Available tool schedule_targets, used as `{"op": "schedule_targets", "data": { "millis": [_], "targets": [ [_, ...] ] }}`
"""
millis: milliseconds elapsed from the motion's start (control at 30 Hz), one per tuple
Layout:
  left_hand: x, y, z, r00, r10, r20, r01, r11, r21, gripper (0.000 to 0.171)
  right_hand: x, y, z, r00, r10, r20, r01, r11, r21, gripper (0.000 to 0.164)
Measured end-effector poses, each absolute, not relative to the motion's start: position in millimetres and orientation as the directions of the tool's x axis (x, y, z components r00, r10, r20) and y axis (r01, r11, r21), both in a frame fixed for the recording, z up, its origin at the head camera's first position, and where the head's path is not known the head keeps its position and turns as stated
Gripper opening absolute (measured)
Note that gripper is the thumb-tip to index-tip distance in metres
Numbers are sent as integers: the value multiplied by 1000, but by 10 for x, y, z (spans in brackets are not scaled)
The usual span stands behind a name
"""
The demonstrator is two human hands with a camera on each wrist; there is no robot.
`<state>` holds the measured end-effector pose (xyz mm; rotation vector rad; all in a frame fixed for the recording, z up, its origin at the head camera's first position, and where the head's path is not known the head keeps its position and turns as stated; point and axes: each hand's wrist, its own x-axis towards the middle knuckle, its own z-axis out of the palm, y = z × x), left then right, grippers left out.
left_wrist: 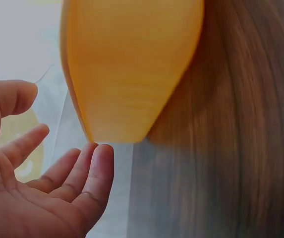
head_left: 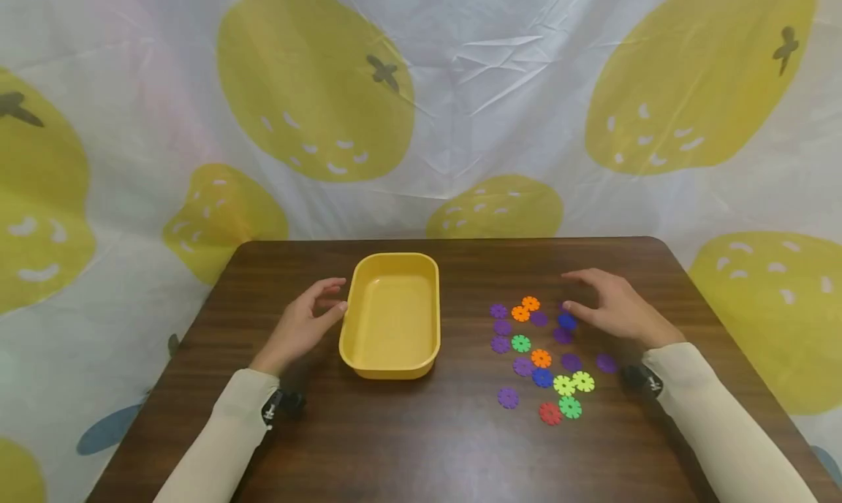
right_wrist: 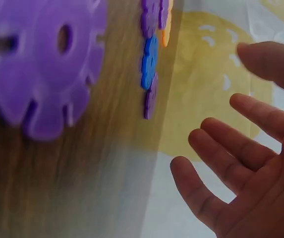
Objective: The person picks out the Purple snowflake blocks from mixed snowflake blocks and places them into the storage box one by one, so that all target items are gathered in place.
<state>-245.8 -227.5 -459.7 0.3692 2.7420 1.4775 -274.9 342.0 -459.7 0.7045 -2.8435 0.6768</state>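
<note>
A yellow rectangular tub (head_left: pixel 389 371) with rounded corners stands left of the table's middle, its inside bare. Beside its left wall is my left hand (head_left: pixel 304 324), fingers loosely bent, fingertips right at the rim; the left wrist view shows them spread by the tub's side (left_wrist: pixel 132 74). My right hand (head_left: pixel 615 305) hovers at the far right edge of the scattered notched plastic discs, thumb and fingers apart with nothing between them. Nearest to it lie a blue disc (head_left: pixel 567 321) and a purple disc (head_left: pixel 563 335). Close in the right wrist view is another purple disc (right_wrist: pixel 42 89).
More flower-shaped discs lie spread right of the tub, among them orange (head_left: pixel 541 358), green (head_left: pixel 570 407), red (head_left: pixel 550 414) and yellow-green (head_left: pixel 564 385). They rest on a dark wooden table (head_left: pixel 421 444). Behind its back edge hangs a lemon-print curtain (head_left: pixel 447 123).
</note>
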Motion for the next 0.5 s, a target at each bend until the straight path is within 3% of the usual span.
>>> {"op": "schedule_targets", "data": {
  "millis": [267,500],
  "targets": [
    [-2473,-2216,-4671,-976,209,-69,13,364,931,48,-2838,3461,-4663,-893,-409,188,-447,762,-468,48],
    [-2441,-2141,-4766,-972,213,-100,-23,336,941,48,-2852,3428,-4720,-906,-409,106,-407,776,-483,41]
  ]
}}
